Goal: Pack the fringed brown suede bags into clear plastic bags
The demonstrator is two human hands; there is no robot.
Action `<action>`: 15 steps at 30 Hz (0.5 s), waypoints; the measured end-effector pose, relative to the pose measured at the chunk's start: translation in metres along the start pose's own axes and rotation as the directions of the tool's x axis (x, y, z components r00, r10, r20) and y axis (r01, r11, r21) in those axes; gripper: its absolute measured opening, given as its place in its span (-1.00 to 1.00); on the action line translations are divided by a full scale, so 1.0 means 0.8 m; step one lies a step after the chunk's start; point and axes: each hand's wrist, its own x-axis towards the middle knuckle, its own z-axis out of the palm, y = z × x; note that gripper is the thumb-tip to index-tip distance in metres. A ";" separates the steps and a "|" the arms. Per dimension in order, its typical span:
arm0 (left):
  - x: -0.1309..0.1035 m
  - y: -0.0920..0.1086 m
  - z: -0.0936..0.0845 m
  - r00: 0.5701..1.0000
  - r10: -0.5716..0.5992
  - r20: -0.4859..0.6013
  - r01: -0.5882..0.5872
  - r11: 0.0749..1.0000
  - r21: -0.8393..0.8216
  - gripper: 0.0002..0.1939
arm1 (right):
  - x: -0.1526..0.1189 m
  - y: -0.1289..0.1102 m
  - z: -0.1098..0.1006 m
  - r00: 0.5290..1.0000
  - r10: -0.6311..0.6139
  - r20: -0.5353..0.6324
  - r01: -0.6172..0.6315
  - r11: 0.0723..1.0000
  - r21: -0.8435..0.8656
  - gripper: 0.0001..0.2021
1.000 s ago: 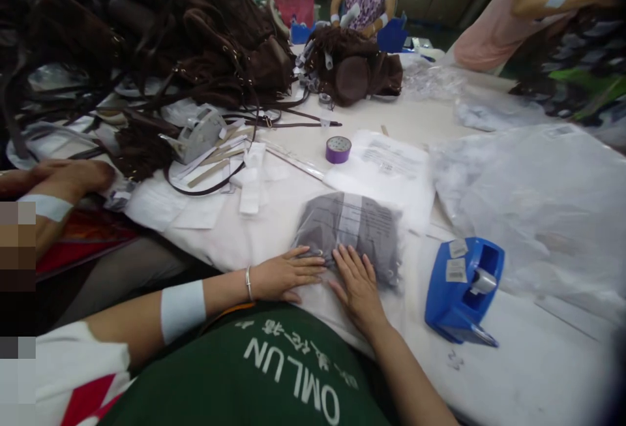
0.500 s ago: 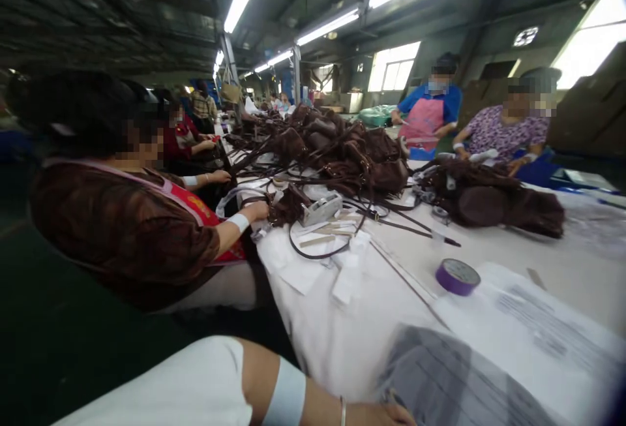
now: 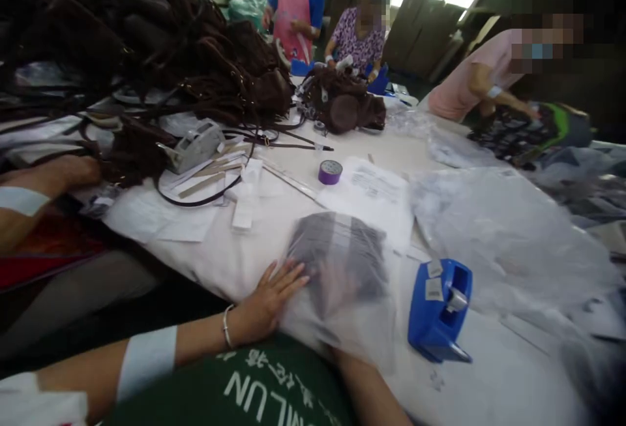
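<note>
A clear plastic bag [image 3: 369, 331] lies on the table in front of me, with a flat, dark folded item [image 3: 362, 243] inside it. My left hand [image 3: 264, 305] rests at the bag's left edge, fingers spread and holding nothing. Through the film, blurred, I see my right hand [image 3: 337, 286]; it reaches into the bag's near end and lies flat against the dark item, fingers stretched out. Right of the bag stands a blue tape dispenser [image 3: 437, 312]. Beyond it all sits a roll of purple tape [image 3: 330, 172].
Brown leather handbags [image 3: 220, 60] are heaped at the back left, with a metal tool [image 3: 198, 145] and paper strips nearby. Loose plastic sheets [image 3: 499, 230] cover the right side. A co-worker's hand [image 3: 73, 175] is close on the left; other people stand across the table.
My view has swung right and down. Both my hands and the blue dispenser now show; before, only my left arm and part of its hand were in view beside the bagged dark item.
</note>
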 end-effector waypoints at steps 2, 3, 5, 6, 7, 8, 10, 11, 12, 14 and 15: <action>-0.016 -0.018 0.005 0.997 -0.050 -0.061 0.052 0.998 0.035 -0.23 | 0.008 0.001 0.015 0.999 0.024 -0.033 -0.026 0.998 -0.053 -0.53; -0.021 -0.025 0.005 0.995 -0.036 -0.095 0.040 0.998 0.040 -0.21 | 0.011 0.001 0.021 0.999 0.032 -0.043 -0.035 0.997 -0.068 -0.48; -0.024 -0.032 0.002 0.991 0.025 -0.130 -0.020 0.999 0.043 -0.22 | 0.019 0.000 0.030 0.998 0.045 -0.051 -0.050 0.994 -0.097 -0.44; -0.023 -0.034 0.000 0.990 0.058 -0.132 -0.052 0.998 0.048 -0.23 | 0.026 0.000 0.032 0.997 0.056 -0.053 -0.061 0.992 -0.107 -0.44; -0.019 -0.035 -0.002 0.989 0.087 -0.120 -0.080 0.995 0.057 -0.25 | 0.034 -0.001 0.034 0.996 0.065 -0.055 -0.071 0.991 -0.116 -0.43; -0.015 -0.037 -0.004 0.989 0.113 -0.096 -0.107 0.992 0.072 -0.27 | 0.043 -0.001 0.035 0.996 0.073 -0.051 -0.079 0.989 -0.124 -0.43; -0.005 -0.044 -0.007 0.989 0.144 -0.022 -0.140 0.983 0.118 -0.30 | 0.057 0.000 0.032 0.996 0.085 -0.041 -0.090 0.986 -0.141 -0.42; -0.001 -0.049 -0.009 0.989 0.150 0.018 -0.151 0.977 0.149 -0.31 | 0.059 0.002 0.028 0.995 0.087 -0.038 -0.092 0.985 -0.148 -0.40; 0.003 -0.055 -0.011 0.987 0.151 0.060 -0.159 0.971 0.179 -0.32 | 0.056 0.005 0.023 0.996 0.083 -0.034 -0.087 0.984 -0.153 -0.39; 0.007 -0.067 -0.016 0.983 0.135 0.123 -0.161 0.960 0.229 -0.32 | 0.033 0.013 0.010 0.998 0.058 -0.026 -0.062 0.985 -0.159 -0.39; 0.007 -0.072 -0.020 0.983 0.118 0.140 -0.150 0.957 0.247 -0.30 | 0.014 0.018 0.004 0.998 0.052 -0.029 -0.056 0.985 -0.164 -0.39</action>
